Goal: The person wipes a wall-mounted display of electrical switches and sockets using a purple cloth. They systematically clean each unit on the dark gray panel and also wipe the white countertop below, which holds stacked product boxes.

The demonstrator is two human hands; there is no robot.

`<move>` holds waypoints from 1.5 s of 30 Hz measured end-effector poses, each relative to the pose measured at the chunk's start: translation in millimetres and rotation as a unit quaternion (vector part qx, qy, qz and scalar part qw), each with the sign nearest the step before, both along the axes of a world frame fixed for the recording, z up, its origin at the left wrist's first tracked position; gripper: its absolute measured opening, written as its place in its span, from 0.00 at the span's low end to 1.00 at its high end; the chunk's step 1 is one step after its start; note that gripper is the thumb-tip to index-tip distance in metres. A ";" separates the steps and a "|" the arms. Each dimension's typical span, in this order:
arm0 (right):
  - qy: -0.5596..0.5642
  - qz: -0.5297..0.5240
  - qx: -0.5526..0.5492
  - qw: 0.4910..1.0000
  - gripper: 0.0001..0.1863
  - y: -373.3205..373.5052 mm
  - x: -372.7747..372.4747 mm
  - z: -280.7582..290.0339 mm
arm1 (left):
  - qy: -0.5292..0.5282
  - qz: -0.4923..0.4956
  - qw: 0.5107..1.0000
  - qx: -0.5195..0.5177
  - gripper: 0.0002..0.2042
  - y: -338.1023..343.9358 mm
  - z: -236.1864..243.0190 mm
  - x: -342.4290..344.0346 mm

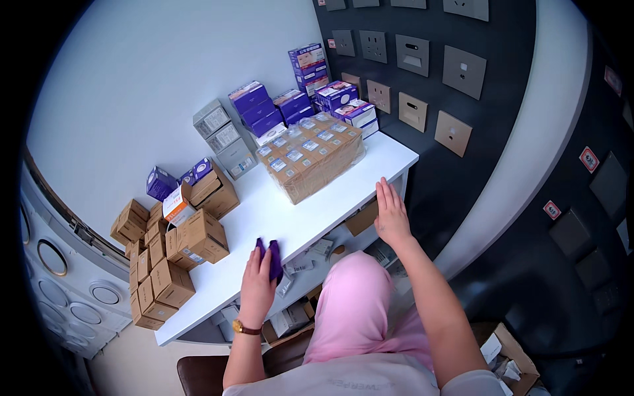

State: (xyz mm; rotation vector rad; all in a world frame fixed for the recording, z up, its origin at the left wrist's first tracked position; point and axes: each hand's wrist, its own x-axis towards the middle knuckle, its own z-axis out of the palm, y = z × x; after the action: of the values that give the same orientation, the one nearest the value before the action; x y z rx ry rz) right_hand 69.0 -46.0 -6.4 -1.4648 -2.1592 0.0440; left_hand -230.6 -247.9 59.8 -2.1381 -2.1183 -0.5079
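Left hand (257, 282) holds dark purple cloth (275, 260).

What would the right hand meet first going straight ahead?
The right hand would likely meet the purple-and-white boxes beyond the wrapped carton, if it clears the table; depth is unclear.

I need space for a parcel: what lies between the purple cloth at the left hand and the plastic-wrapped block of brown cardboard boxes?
The head view shows only bare white tabletop between the purple cloth and the wrapped brown boxes.
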 end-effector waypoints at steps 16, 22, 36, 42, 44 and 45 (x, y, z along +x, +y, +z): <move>0.072 0.021 -0.048 0.996 0.49 -1.9 6.8 11.9 | 0.067 -0.185 0.979 0.045 0.28 168.7 -18.4 118.8; 0.100 0.035 -0.021 0.994 0.47 2.2 13.7 3.5 | 0.076 -0.031 0.996 -0.022 0.36 -0.1 7.0 -4.4; 0.053 0.025 -0.081 0.995 0.47 1.5 13.7 15.0 | 0.105 -0.015 0.994 0.003 0.27 10.9 -2.4 15.2; -0.006 0.008 0.038 0.999 0.36 11.4 9.2 14.4 | 0.054 -0.243 0.968 0.016 0.35 65.1 53.6 96.5; -0.043 0.010 0.003 0.999 0.29 15.1 12.1 32.4 | 0.045 -0.266 0.962 0.040 0.35 71.7 74.6 105.4; -0.077 0.013 -0.030 0.996 0.29 16.5 10.0 48.8 | 0.054 -0.259 0.962 0.071 0.34 74.6 79.1 102.4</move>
State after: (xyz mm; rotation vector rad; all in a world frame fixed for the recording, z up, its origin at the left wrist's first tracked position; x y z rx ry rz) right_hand 79.1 -29.5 42.3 -1.5185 -2.3192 0.0063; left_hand -128.2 -173.3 139.0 -2.5570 -1.4034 -0.5453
